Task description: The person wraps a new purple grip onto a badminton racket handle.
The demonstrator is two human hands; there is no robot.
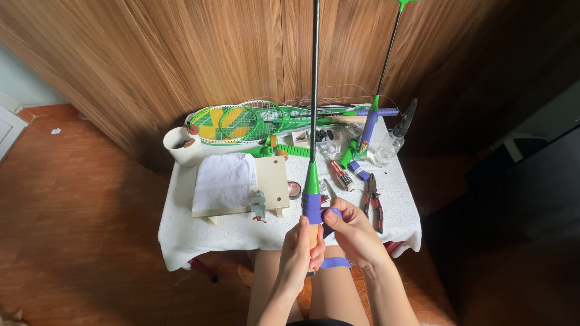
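Note:
A badminton racket (313, 90) stands upright in front of me, its black shaft running up out of view. My left hand (300, 250) grips the bare wooden lower part of its handle. My right hand (350, 232) pinches a purple grip tape (334, 262) that is wound around the upper handle under the green cone (311, 179); the loose tail of tape hangs below my hands over my knees.
A small table with a white cloth (199, 232) holds green rackets (241, 121), a white cup (180, 147), a folded white towel (225, 180) on a wooden board, red-handled pliers (373, 202), a second racket leaning upright (377, 96), and a clear bottle (393, 140). Wooden wall behind.

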